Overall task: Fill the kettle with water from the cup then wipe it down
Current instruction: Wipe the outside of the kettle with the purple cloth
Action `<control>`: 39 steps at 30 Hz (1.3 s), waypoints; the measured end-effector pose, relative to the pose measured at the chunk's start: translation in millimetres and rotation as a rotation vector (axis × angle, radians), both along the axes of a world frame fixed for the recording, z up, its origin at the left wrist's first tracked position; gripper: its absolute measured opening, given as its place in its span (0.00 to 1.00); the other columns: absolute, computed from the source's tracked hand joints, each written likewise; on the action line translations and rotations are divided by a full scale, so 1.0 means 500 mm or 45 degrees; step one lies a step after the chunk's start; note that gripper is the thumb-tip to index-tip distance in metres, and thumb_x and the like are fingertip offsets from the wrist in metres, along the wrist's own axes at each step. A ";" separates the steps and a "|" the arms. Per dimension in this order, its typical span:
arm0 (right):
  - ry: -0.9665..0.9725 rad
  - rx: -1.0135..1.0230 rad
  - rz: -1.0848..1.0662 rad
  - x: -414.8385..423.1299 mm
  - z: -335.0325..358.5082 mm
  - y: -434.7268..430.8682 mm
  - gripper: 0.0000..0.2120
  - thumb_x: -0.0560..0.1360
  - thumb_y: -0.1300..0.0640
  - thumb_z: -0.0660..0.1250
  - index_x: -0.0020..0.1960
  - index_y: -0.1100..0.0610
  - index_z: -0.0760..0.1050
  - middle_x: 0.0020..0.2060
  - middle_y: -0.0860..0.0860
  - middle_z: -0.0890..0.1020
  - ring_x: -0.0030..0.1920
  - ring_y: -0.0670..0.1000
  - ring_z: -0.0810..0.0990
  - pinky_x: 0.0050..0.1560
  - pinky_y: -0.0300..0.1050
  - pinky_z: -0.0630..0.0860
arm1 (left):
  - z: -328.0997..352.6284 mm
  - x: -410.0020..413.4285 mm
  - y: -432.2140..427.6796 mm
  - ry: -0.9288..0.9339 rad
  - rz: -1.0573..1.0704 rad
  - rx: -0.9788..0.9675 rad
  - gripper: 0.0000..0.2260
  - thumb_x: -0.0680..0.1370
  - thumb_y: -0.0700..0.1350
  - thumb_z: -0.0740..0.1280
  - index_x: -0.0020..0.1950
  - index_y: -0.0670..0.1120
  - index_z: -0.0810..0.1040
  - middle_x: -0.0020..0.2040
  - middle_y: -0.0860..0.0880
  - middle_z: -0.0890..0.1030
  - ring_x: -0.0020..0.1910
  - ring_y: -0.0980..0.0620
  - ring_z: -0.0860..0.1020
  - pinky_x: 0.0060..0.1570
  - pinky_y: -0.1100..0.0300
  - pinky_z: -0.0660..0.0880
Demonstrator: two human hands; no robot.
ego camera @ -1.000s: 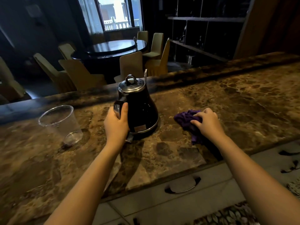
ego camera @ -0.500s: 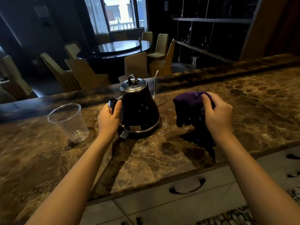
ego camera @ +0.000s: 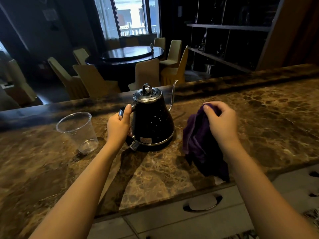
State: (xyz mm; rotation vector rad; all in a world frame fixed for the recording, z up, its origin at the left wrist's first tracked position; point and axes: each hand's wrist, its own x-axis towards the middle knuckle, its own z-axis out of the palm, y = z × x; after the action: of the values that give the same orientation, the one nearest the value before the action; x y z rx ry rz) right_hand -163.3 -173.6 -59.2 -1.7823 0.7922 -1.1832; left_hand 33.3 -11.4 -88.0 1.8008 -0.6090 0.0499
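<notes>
Kettle (ego camera: 152, 125): glossy black speckled body, with a polished metal lid (ego camera: 147, 96), a thin metal spout (ego camera: 173, 95) and a bright metal band at the base. Cup (ego camera: 77, 131): clear, thin, smooth plastic. Cloth (ego camera: 198, 138): purple, soft, matt fabric with stitched edges, seen in folds. Counter (ego camera: 259, 118): brown veined marble, polished, on which reflections are seen.

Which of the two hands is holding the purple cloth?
The right hand holds the purple cloth; the left hand grips the black kettle handle instead.
</notes>
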 end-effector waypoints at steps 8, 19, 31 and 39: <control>-0.042 -0.322 0.439 0.144 -0.024 0.091 0.21 0.77 0.52 0.57 0.69 0.50 0.63 0.63 0.44 0.69 0.64 0.44 0.62 0.68 0.46 0.61 | -0.008 0.014 -0.001 -0.003 0.026 -0.001 0.23 0.76 0.59 0.57 0.28 0.45 0.67 0.27 0.43 0.70 0.30 0.44 0.70 0.35 0.52 0.67; 0.254 -0.210 0.450 0.166 -0.144 0.087 0.25 0.81 0.54 0.50 0.74 0.45 0.46 0.76 0.53 0.50 0.73 0.44 0.47 0.70 0.43 0.49 | -0.011 0.028 0.006 0.101 -0.098 -0.098 0.23 0.67 0.68 0.59 0.25 0.50 0.65 0.24 0.46 0.67 0.28 0.44 0.67 0.34 0.48 0.67; 0.251 -0.673 0.424 0.146 -0.131 0.173 0.25 0.77 0.57 0.53 0.73 0.57 0.56 0.70 0.56 0.68 0.71 0.52 0.63 0.69 0.45 0.59 | -0.008 0.030 0.006 0.081 -0.102 -0.088 0.25 0.66 0.69 0.58 0.25 0.47 0.65 0.24 0.44 0.68 0.27 0.45 0.68 0.34 0.49 0.67; 0.736 -1.179 0.037 0.192 -0.177 0.180 0.32 0.70 0.44 0.62 0.71 0.48 0.60 0.65 0.48 0.63 0.62 0.53 0.63 0.58 0.52 0.65 | -0.006 0.026 0.002 0.058 -0.084 -0.070 0.26 0.65 0.69 0.57 0.19 0.48 0.67 0.21 0.46 0.68 0.26 0.45 0.69 0.32 0.51 0.68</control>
State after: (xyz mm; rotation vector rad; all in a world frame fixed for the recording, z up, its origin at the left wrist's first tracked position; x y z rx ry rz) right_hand -67.3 -83.9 -147.8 -2.9738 0.5366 -1.0966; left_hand 46.2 -10.4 -91.1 1.7230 -0.6288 -0.0190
